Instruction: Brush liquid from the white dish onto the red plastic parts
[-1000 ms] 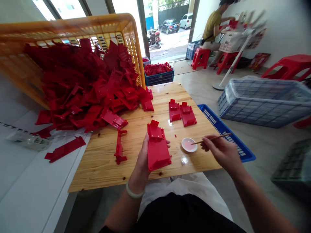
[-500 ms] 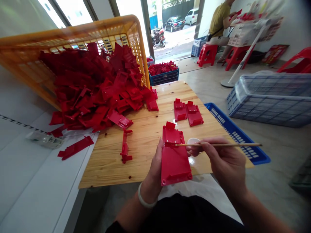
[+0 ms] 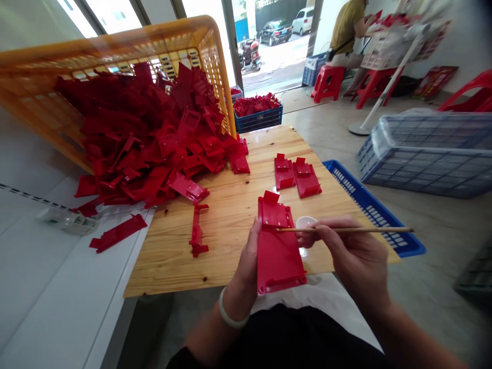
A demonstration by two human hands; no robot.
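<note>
Clock centred on the red part (image 3: pixel 280 256), held over the near edge of the table (image 3: pixel 226 225). Left hand (image 3: pixel 246 256): grip closed on the part's 9 o'clock side. Right hand (image 3: pixel 355 256), toward 3: grip narrow, pinching the stick (image 3: pixel 384 230).

Change — a second ago the stick dipped at the dish (image 3: pixel 305 221), 2 o'clock; now its tip sits by the lower edge of the part's raised piece (image 3: pixel 273 212), as half a second ago. Work looks to have passed from dish to part; contact, cannot tell.

Two like parts (image 3: pixel 283 175) lie toward 1, a bracket (image 3: pixel 197 230) at 9, the heap (image 3: pixel 154 143) at 10, spilling from the crate (image 3: pixel 115 40).

Writing — none legible; print on the carton (image 3: pixel 437 82), far off toward 2, too blurred.
</note>
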